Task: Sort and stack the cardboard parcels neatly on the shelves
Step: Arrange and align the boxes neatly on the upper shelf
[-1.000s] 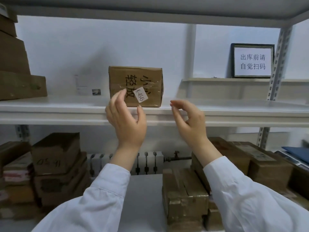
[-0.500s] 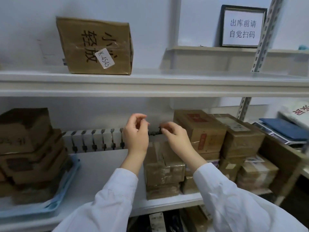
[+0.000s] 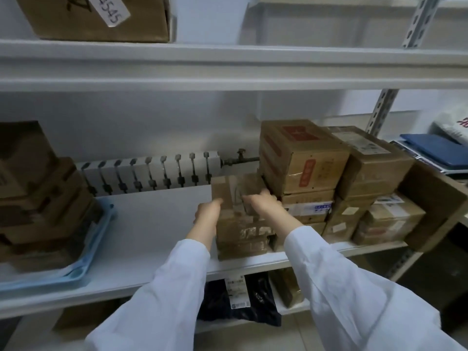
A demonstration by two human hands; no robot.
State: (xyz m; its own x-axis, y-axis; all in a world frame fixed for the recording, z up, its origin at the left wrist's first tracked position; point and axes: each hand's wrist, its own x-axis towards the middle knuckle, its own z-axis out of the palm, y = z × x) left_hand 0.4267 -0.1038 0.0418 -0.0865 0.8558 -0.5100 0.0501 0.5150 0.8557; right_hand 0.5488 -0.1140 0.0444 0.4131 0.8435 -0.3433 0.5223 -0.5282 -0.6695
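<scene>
Two hands meet on one taped parcel (image 3: 238,224): the left hand (image 3: 206,211) clasps its left side with the thumb over the top edge, and the right hand (image 3: 260,202) curls its fingers over the top right corner. The parcel stands on the middle shelf (image 3: 157,224), touching a stack topped by a red-marked box (image 3: 304,158) on its right. Behind runs a white radiator (image 3: 152,173). Far left, dark boxes (image 3: 38,193) fill a blue tray (image 3: 96,249).
</scene>
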